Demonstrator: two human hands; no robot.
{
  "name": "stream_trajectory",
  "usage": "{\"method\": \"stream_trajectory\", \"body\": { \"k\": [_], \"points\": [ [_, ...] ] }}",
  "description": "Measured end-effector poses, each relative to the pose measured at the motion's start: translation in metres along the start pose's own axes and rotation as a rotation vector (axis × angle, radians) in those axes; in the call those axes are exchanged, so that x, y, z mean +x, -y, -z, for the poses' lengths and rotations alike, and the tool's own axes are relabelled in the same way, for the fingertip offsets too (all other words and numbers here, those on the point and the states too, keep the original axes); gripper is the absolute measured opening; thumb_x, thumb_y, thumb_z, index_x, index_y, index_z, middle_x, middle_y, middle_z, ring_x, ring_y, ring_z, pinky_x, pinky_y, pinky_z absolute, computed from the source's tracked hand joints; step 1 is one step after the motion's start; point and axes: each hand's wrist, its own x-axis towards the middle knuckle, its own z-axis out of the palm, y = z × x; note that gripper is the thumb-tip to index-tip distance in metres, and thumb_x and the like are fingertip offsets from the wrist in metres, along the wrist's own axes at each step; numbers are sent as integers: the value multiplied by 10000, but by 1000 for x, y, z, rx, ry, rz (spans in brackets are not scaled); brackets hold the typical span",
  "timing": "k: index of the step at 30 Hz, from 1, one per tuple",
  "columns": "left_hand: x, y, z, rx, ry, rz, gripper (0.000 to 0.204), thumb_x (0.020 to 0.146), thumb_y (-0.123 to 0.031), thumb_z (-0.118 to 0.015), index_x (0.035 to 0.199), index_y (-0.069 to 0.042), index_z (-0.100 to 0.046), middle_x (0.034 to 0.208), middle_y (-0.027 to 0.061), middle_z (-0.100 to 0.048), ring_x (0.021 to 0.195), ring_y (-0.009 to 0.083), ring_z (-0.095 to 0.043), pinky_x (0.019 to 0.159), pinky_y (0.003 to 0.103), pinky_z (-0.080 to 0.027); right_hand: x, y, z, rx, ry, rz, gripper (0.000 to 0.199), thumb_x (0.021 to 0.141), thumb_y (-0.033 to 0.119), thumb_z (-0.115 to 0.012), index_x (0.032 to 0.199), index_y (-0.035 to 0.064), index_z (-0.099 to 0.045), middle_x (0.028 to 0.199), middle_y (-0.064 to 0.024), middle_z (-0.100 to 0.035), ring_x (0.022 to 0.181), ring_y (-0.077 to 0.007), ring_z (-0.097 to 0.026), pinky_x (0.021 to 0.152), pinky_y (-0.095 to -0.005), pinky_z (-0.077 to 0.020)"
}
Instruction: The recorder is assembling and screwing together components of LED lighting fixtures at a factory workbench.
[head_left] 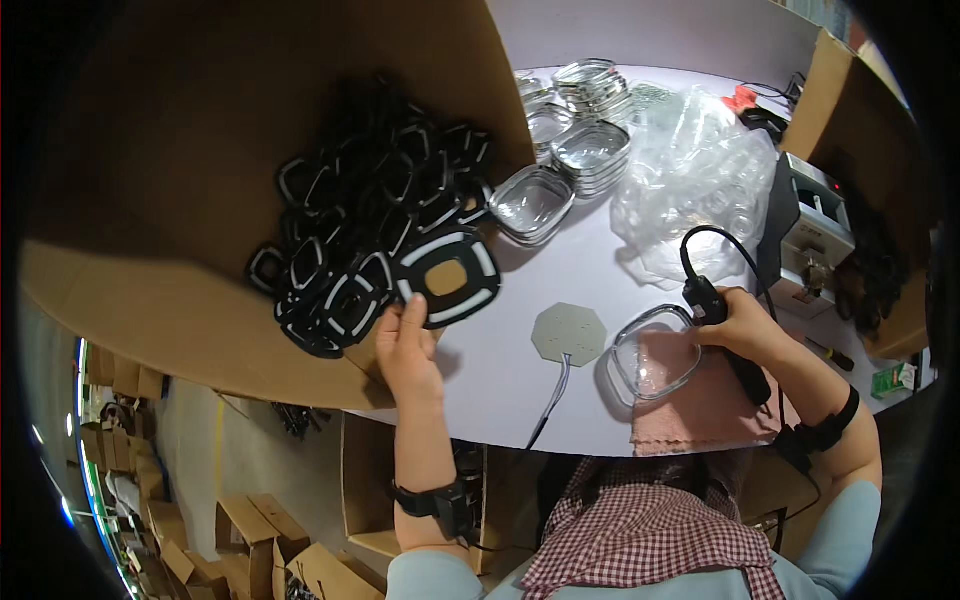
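Black frame (447,275), white strips round a tan centre, sits pinched in the left hand (408,350) at the cardboard box (200,150) lip, heaped frames just beyond. Right hand (742,328) grips a black corded tool (712,310) over a clear lens cover (655,352) on pink cloth (700,400); bare white table (570,270) between.

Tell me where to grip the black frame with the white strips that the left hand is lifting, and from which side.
Grip the black frame by its lower rim, coming from below, as the left hand does now. The frame is flat and thin with an open centre, so a thumb-and-finger pinch across the rim should fit. Its upper edge lies against the pile of frames in the cardboard box, which leaves less room there.
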Motion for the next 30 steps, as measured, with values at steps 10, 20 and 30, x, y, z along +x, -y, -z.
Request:
{"method": "stream_trajectory", "body": {
  "k": [10,20,30],
  "points": [
    [-42,-3,-32,-2,228,111,106,978,-73,-678,1069,-20,-674,848,-9,-655,578,26,-493,535,164,-386,-9,3,9,-41,-38,-48,389,694,163,-807,978,-57,-658,771,-60,-628,683,-155,-605,629,-314,-495],
    [-79,12,-66,363,670,-392,373,777,178,-688,1097,-6,-740,976,101,-748,870,172,-698,826,286,-541,-89,-58,33,212,-155,-63,349,720,133,-795,982,-49,-654,815,-27,-636,728,-135,-608,668,-299,-508],
    [-114,21,-99,151,913,-43,310,869,-1,-665,1170,74,-665,1115,150,-662,984,181,-659,892,300,-537,-112,-90,41,535,-26,-247,305,773,153,-827,999,9,-680,890,-4,-638,803,-117,-593,737,-267,-497]
  ]
}}
